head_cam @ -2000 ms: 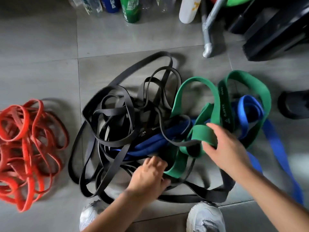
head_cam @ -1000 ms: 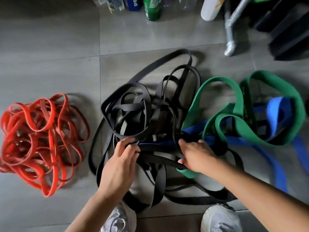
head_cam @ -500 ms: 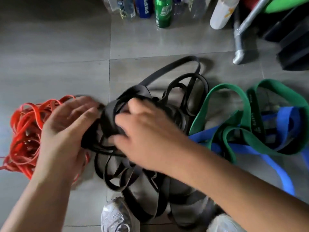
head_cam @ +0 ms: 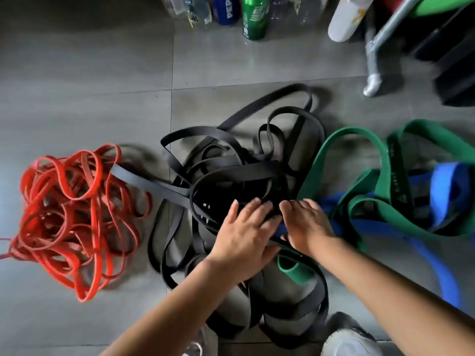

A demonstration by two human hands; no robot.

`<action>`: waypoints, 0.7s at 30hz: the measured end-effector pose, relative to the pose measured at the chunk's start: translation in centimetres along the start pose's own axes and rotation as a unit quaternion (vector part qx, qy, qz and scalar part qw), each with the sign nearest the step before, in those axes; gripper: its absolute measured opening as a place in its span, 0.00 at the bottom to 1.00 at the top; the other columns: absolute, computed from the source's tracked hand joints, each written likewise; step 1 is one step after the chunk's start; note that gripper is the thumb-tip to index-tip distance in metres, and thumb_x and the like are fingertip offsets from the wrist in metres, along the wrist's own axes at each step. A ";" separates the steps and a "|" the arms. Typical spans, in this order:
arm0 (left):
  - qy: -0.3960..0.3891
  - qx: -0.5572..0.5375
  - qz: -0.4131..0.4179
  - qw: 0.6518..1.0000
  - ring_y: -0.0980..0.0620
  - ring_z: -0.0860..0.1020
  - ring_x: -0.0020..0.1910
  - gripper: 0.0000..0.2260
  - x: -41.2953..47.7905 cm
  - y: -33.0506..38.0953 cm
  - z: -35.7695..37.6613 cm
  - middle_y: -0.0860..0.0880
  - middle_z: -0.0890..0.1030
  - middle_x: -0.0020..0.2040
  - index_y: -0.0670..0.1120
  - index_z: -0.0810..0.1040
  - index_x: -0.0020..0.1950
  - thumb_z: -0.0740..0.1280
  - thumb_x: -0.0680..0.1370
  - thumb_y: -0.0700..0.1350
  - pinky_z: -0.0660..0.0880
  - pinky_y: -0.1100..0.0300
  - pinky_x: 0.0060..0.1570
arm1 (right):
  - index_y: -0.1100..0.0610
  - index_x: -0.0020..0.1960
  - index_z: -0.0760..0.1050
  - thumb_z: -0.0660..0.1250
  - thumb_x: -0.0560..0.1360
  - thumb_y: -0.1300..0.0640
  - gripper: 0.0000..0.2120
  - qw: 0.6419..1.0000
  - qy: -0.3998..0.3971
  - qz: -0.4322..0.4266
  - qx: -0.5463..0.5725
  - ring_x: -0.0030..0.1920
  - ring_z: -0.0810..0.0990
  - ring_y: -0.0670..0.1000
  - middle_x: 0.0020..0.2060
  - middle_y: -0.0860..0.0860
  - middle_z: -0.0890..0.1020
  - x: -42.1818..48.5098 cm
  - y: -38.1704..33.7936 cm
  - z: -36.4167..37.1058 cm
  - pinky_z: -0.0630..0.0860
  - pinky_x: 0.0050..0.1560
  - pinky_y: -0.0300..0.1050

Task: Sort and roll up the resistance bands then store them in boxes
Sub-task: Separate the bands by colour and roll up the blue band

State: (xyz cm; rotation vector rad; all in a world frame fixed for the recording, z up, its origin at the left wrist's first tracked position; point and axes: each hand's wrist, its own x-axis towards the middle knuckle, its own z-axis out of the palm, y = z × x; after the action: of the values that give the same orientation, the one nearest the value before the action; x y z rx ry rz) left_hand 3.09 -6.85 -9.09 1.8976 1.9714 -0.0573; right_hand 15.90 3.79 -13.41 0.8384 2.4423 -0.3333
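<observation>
Grey tiled floor (head_cam: pixel 77 73) holds red bands (head_cam: pixel 77 222) sorted at 9 o'clock, while the left hand (head_cam: pixel 244 235), grip released, and the right hand (head_cam: pixel 308 224), grip unclear, press the black bands (head_cam: pixel 231 174), likely separating colours.

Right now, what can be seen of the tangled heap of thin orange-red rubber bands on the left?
The heap of thin orange-red rubber bands is a loose tangle of many narrow flat loops. They look matte, like latex, and are not yet rolled. The heap lies on the grey tiled floor, left of the tangle of wider black bands. The end of one black strap meets its upper right edge. Nothing holds it.
</observation>
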 end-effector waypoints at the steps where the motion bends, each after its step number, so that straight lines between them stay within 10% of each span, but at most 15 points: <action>1: -0.067 0.026 0.016 0.997 0.45 0.75 0.62 0.32 0.1 0.3 1.0 0.47 0.76 0.63 0.49 0.71 0.68 0.63 0.67 0.62 0.64 0.44 0.66 | 0.56 0.54 0.70 0.75 0.62 0.50 0.25 1.000 0.030 -0.004 -0.003 0.53 0.78 0.55 0.48 0.53 0.80 0.0 0.5 0.2 0.67 0.64 0.50; 4: -0.151 0.121 0.018 0.981 0.44 0.71 0.62 0.45 0.0 0.1 2.3 0.43 0.73 0.63 0.39 0.53 0.76 0.69 0.69 0.61 0.59 0.50 0.69 | 0.55 0.39 0.75 0.69 0.60 0.61 0.08 0.988 0.134 -0.061 -0.053 0.35 0.79 0.55 0.32 0.51 0.77 -0.6 2.4 1.1 0.72 0.57 0.51; 9: -0.073 0.131 0.057 0.987 0.49 0.79 0.36 0.44 -1.2 -2.8 1.5 0.48 0.80 0.37 0.40 0.81 0.54 0.78 0.44 0.62 0.75 0.60 0.42 | 0.50 0.34 0.78 0.73 0.59 0.60 0.07 0.986 0.091 -0.113 -0.087 0.36 0.76 0.54 0.32 0.48 0.73 -1.9 5.7 2.1 0.63 0.58 0.51; 14: 0.001 0.079 0.041 0.996 0.47 0.79 0.32 0.30 -3.2 -5.5 1.3 0.48 0.78 0.33 0.44 0.82 0.48 0.80 0.53 0.59 0.77 0.60 0.35 | 0.50 0.32 0.78 0.78 0.58 0.51 0.09 0.985 0.115 -0.111 -0.065 0.35 0.78 0.55 0.31 0.50 0.76 -2.6 8.7 1.5 0.63 0.58 0.51; 17: 0.026 0.077 0.058 0.995 0.48 0.77 0.32 0.16 -5.0 -7.7 1.0 0.51 0.76 0.31 0.48 0.80 0.41 0.69 0.69 0.60 0.74 0.58 0.35 | 0.53 0.34 0.79 0.76 0.60 0.54 0.08 0.987 0.130 -0.021 -0.095 0.36 0.80 0.56 0.31 0.53 0.78 -4.1 13.8 0.1 0.64 0.56 0.52; 21: 0.033 0.037 0.051 0.997 0.47 0.78 0.39 0.22 -6.7 -8.0 0.5 0.50 0.79 0.38 0.49 0.82 0.44 0.55 0.78 0.63 0.71 0.55 0.43 | 0.53 0.49 0.78 0.64 0.74 0.46 0.12 0.963 0.027 0.250 -0.099 0.53 0.79 0.54 0.50 0.54 0.81 -6.7 18.7 -4.5 0.66 0.58 0.48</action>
State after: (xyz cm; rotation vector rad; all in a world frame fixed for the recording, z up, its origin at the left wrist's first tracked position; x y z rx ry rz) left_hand -4.52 -13.98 -9.47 2.0690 1.9359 -0.0412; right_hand 30.30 16.68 -7.04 1.3377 2.1642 0.1204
